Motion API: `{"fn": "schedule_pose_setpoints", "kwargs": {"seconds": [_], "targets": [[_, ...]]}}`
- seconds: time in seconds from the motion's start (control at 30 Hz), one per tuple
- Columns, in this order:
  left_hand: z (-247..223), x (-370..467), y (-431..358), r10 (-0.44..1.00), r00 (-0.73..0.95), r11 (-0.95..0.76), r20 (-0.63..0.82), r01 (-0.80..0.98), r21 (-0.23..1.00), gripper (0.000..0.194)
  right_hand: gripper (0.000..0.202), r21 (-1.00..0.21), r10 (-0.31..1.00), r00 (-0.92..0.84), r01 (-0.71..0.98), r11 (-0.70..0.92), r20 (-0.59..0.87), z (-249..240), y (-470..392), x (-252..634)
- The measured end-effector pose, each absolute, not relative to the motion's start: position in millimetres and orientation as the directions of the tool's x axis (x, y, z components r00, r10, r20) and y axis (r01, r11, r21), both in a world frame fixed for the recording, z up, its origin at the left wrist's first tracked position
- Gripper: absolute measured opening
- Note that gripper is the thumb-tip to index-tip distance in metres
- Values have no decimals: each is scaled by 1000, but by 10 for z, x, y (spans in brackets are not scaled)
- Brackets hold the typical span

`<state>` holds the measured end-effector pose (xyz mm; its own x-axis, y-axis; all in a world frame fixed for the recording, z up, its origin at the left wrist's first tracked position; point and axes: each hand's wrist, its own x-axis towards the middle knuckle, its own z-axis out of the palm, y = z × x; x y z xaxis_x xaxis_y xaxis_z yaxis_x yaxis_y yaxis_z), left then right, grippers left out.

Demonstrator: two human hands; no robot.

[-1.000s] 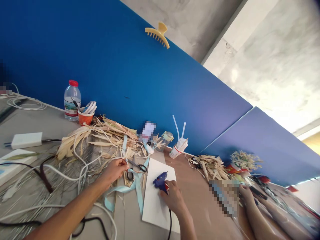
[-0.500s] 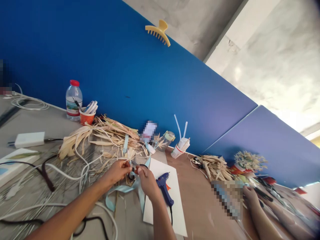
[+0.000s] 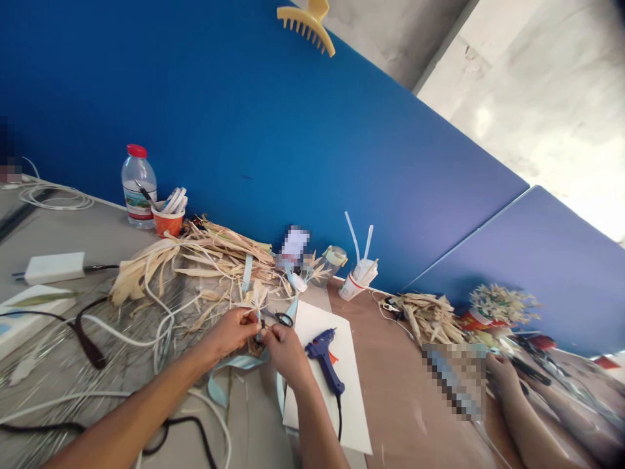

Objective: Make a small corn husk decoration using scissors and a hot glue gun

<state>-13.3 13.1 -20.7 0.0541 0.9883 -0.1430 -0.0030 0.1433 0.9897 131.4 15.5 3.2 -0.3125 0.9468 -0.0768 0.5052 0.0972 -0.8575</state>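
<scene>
A: What do you have at your fingertips?

B: Your left hand (image 3: 234, 333) pinches a small, pale, leafy piece of dried husk (image 3: 257, 298), low over the near part of the grey-and-brown worktop (image 3: 254, 423). Your right hand (image 3: 287, 355) is closed at the fingertips just beside it, and I can't tell what is between them

A: How does the piece look?

B: Cream to straw-coloured, thin, with pointed strips that spread upwards; your fingers hide its lower end. Black-handled scissors (image 3: 277, 316) lie close by, and a light-blue, shiny ribbon (image 3: 218, 392) curls below your hands

A: And to your right?

B: A blue glue gun (image 3: 326, 361) with an orange trigger and a black cord lies on a flat white board (image 3: 351, 404), apart from your right hand

A: Can you read any writing?

B: No, it is too small or blurred. The clear plastic bottle with a red cap (image 3: 139, 195) has a label with a green-and-blue picture and a red band; the orange paper cup (image 3: 168, 223) beside it shows no readable name. The white paper cup with a red stripe (image 3: 352, 286) holds two pale straws
</scene>
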Motion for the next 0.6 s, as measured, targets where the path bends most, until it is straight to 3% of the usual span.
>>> {"fn": "schedule_pose_setpoints", "kwargs": {"seconds": [0.4, 0.6], "targets": [[-250, -135, 142, 986, 64, 153, -155, 29, 988, 18, 9, -958, 958, -222, 260, -122, -182, 28, 91, 1275], [-251, -154, 128, 987, 69, 141, -145, 68, 988, 17, 24, -980, 974, -204, 188, -58, -97, -40, 85, 1255]]}}
